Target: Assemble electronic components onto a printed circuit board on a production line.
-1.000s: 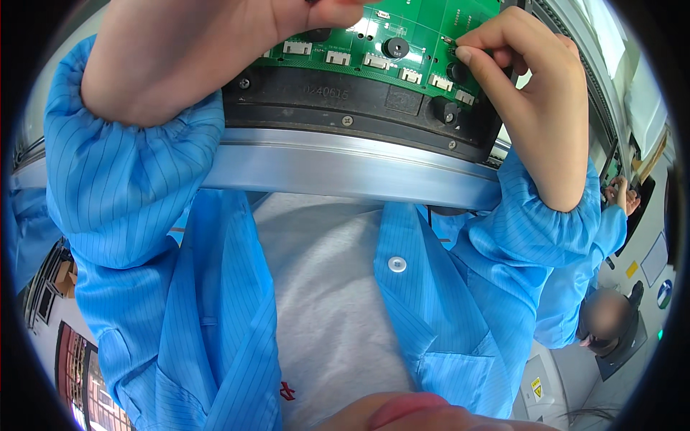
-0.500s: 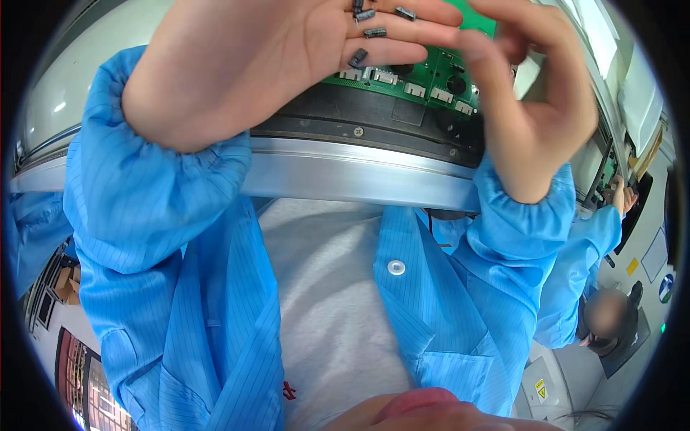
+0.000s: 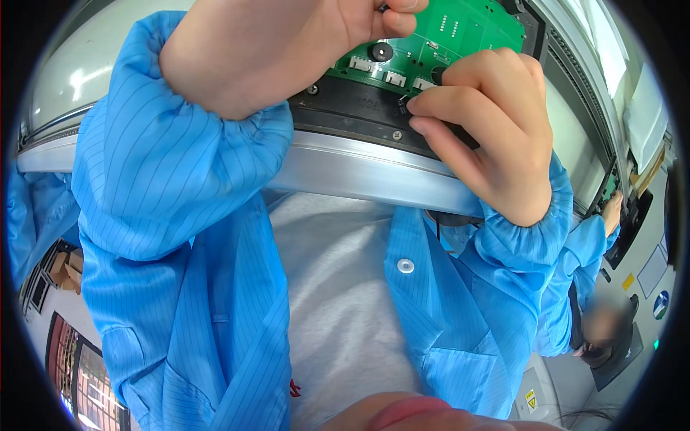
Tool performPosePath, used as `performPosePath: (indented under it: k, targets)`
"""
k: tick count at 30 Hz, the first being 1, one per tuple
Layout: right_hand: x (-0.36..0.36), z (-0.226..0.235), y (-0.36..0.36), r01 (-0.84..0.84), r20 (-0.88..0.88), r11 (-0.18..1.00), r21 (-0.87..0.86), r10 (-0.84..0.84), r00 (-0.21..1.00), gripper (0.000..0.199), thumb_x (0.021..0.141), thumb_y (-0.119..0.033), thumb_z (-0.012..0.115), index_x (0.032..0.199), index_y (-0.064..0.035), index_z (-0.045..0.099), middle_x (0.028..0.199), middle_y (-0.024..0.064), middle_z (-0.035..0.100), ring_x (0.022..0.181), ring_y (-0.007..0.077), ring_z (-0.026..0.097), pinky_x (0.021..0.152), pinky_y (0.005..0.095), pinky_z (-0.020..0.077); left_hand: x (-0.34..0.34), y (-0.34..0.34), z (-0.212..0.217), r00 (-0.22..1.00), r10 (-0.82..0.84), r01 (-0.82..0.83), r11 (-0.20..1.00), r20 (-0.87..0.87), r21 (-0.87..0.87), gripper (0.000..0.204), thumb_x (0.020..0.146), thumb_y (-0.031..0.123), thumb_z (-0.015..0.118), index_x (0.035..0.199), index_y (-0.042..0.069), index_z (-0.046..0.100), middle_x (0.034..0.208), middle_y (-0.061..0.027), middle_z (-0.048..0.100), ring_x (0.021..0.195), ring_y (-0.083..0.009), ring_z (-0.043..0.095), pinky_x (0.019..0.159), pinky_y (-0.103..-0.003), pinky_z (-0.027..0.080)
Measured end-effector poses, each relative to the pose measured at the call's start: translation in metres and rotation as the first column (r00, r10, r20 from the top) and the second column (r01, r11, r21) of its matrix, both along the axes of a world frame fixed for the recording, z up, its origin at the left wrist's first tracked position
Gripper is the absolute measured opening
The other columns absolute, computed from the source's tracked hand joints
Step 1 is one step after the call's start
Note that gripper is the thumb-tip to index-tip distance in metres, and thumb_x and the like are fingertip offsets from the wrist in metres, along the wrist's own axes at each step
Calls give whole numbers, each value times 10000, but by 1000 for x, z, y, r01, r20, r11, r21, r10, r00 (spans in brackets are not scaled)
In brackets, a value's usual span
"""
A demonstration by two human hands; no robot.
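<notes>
My left hand (image 3: 287, 43) is at the upper left, its fingers curled at the top edge. A dark bit shows between those fingers; the small black capacitors seen on them earlier are otherwise hidden. With thumb and forefinger, my right hand (image 3: 496, 129) pinches a small dark capacitor (image 3: 403, 105) with thin leads, over the near edge of a green circuit board (image 3: 460, 29). White connectors (image 3: 394, 78) and a round black buzzer (image 3: 381, 52) are mounted along that edge.
The board sits in a black fixture (image 3: 345, 108) with screws, behind a silver metal rail (image 3: 345, 164). Another rail (image 3: 575, 79) runs along the right. Farther right, a co-worker's hand (image 3: 612, 210) and blue sleeve are near another green board.
My left fingers have curled from a flat spread with capacitors lying on them. My right hand has moved left and down, away from the left fingers, and now pinches a capacitor near the board's edge.
</notes>
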State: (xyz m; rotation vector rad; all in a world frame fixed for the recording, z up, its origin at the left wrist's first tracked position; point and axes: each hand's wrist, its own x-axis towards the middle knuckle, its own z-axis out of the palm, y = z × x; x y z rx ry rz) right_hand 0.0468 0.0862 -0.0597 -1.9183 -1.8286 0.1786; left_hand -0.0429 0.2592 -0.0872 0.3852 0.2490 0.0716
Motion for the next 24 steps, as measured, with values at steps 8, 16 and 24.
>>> performPosePath:
  k: [8,16,24]
  targets:
    - [-6,-2,7,26,20,983,-180,-23,1000,174,665,-117,731,810,-89,639,815,27,522,749,174,464,774,282,338,-3,4,8,1000,-1,0,999,-8,-40,312,967,251,346,1106,-12,440,771,-38,453,584,-99,411,560,-215,364]
    - [12,6,-3,76,-155,991,-107,-92,984,121,720,-58,690,827,-40,636,824,32,523,727,160,446,722,264,355,9,11,1,951,-290,257,549,-107,795,200,924,187,464,947,3,538,667,-16,464,565,-80,391,501,-192,315]
    - [13,7,-1,202,-642,978,-43,-182,744,65,794,-51,635,844,-9,629,820,45,527,725,146,442,688,231,353,3,-3,11,961,-276,91,292,-7,952,150,893,151,503,894,16,567,630,-21,477,539,-77,383,485,-184,306]
